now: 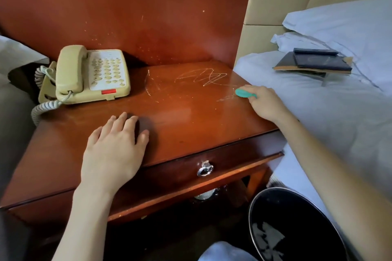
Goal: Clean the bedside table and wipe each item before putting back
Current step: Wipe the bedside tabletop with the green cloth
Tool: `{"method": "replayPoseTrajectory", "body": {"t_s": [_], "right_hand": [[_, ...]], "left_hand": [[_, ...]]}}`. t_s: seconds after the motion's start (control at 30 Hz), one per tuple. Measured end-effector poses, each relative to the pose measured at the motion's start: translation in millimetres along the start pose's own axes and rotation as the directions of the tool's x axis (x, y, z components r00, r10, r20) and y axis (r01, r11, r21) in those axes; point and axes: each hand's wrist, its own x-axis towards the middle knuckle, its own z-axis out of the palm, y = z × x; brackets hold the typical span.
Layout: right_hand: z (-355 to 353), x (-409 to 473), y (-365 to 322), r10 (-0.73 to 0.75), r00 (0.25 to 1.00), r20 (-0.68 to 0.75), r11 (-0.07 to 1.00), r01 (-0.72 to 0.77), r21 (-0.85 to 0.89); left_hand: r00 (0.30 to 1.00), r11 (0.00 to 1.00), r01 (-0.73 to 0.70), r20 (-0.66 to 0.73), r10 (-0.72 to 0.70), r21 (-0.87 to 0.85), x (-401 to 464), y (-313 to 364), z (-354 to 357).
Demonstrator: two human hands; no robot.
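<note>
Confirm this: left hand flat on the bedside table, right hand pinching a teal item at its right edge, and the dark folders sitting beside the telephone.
Wrong on the folders. The head view shows the dark folders lying on the bed, not beside the telephone. The rest stands.

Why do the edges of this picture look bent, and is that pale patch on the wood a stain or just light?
Head view: the wide-angle lens bows straight lines near the borders, such as the bedside table front edge. The pale patch beside the right hand looks like soft glare. The left hand casts a dark shadow. The phone is slightly soft.
</note>
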Motion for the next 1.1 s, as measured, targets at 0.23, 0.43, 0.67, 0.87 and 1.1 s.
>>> {"method": "replayPoseTrajectory", "body": {"t_s": [0.23, 0.43, 0.67, 0.87, 1.1], "right_hand": [[30, 18, -62, -0.045, 0.993, 0.106, 0.991, 0.057, -0.118], [41, -31, -93, -0.33, 0.889, 0.317, 0.944, 0.314, 0.102], [17, -73, -82, -0.519, 0.744, 0.422, 0.852, 0.411, 0.323], [-7, -67, -43, -0.393, 0.862, 0.32, 0.904, 0.297, 0.309], [4, -22, -19, -0.155, 0.988, -0.02, 0.979, 0.156, 0.128]], "left_hand": [[1.0, 1.0, -0.002, -0.011, 0.002, -0.003, -6, 2, -2], [0.999, 0.999, -0.028, -0.041, 0.026, -0.04, -7, -2, -3], [0.998, 0.996, -0.046, -0.053, 0.042, -0.072, -6, -8, -3], [0.998, 0.996, -0.057, -0.043, 0.054, -0.071, -6, -8, -3], [0.997, 0.994, -0.071, 0.005, 0.072, -0.085, -2, -10, -9]]}}
